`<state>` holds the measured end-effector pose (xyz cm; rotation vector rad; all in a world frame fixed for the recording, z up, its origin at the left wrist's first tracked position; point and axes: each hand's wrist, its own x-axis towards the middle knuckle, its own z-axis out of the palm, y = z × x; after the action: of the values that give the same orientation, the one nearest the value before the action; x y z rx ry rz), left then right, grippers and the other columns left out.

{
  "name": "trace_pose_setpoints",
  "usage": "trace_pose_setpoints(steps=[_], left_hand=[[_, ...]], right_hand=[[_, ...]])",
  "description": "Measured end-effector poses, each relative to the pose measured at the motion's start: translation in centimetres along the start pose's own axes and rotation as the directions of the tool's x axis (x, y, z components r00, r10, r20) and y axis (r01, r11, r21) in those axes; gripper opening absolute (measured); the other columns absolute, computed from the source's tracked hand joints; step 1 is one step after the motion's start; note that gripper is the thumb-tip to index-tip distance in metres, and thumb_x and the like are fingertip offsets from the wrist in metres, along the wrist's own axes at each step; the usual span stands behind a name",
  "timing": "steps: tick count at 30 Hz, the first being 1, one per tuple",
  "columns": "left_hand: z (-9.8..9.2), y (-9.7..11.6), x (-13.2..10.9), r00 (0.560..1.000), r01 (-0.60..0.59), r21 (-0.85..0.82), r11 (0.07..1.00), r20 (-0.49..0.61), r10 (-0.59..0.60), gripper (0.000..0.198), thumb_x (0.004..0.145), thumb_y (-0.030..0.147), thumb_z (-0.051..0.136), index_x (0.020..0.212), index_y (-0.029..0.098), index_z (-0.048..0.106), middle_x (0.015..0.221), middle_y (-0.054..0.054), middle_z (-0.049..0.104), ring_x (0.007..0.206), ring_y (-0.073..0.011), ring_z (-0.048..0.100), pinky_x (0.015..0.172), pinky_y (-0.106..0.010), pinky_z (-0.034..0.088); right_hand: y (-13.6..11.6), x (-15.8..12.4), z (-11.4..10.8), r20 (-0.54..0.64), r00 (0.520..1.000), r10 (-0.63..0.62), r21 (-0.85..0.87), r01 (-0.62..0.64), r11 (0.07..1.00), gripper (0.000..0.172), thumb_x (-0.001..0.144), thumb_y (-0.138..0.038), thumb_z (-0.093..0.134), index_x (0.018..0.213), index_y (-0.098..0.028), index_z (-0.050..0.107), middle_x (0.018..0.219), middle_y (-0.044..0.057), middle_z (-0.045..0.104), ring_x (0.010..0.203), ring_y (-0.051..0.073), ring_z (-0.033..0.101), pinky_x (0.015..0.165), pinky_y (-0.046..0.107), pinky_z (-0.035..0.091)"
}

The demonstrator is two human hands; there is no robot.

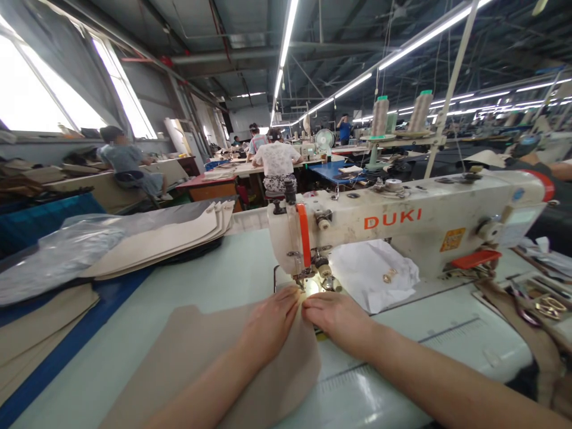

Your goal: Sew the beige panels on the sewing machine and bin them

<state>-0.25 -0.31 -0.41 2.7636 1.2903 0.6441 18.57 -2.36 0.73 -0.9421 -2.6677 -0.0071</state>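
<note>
A large beige fabric panel [192,345] lies on the pale green table of a sewing machine [339,220]. One edge of the panel runs in under the needle, by the lit presser foot [302,284]. My left hand [272,322] rests on the panel just left of the needle, its fingers together and pressing the edge. On the other side, my right hand [335,319] pinches the same edge close to the foot. The fingertips of both hands nearly meet there. What lies right under the fingertips is hidden.
Beige cut panels [165,241] are stacked at the left beside clear plastic [62,250]. White paper [375,274] with small gold metal pieces lies under the machine arm. Scissors [525,307] and gold hardware [549,307] sit at the right. Other people work farther back.
</note>
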Motion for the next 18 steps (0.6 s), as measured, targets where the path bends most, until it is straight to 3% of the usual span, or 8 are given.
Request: trace_pose_setpoints(steps=[18], left_hand=[[-0.28, -0.27, 0.90, 0.997, -0.064, 0.066, 0.996, -0.048, 0.067, 0.028, 0.090, 0.022, 0.039, 0.100, 0.017, 0.065, 0.105, -0.009, 0.069, 0.098, -0.0210, 0.064, 0.088, -0.036, 0.053]], right_hand=[[0.37, 0.75, 0.33, -0.001, 1.000, 0.027, -0.019, -0.027, 0.999, 0.014, 0.090, -0.010, 0.049, 0.091, -0.010, 0.063, 0.095, 0.010, 0.068, 0.097, 0.018, 0.060, 0.091, 0.027, 0.043]])
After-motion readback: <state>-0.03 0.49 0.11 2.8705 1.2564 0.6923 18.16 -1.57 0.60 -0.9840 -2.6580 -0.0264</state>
